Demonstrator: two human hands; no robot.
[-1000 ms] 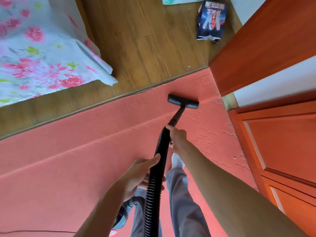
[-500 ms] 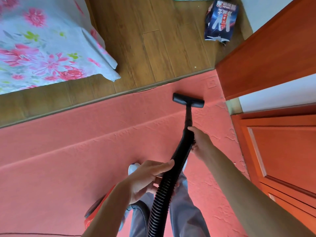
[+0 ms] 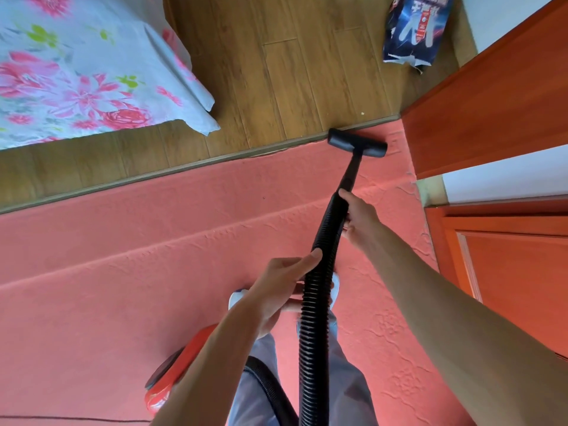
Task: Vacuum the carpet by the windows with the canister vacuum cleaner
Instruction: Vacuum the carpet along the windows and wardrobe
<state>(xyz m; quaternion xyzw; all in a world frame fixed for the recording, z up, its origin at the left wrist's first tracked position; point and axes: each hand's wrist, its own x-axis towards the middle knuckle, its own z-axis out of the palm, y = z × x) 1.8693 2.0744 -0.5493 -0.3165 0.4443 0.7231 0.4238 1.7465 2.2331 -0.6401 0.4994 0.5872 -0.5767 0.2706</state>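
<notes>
both hands gripping the ribbed black vacuum hose (image 3: 316, 302): right hand (image 3: 358, 218) up top, left hand (image 3: 276, 290) lower, black floor nozzle (image 3: 356, 142) on the salmon-red carpet (image 3: 123, 256) edge.

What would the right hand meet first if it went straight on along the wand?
The right hand would likely meet the black floor nozzle at the carpet edge first; depth unclear.

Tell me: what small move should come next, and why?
Probably draw the nozzle back toward the feet: it sits at the far edge of the carpet by the wood floor, with no carpet ahead. The left hand and right hand both grip the hose.
</notes>
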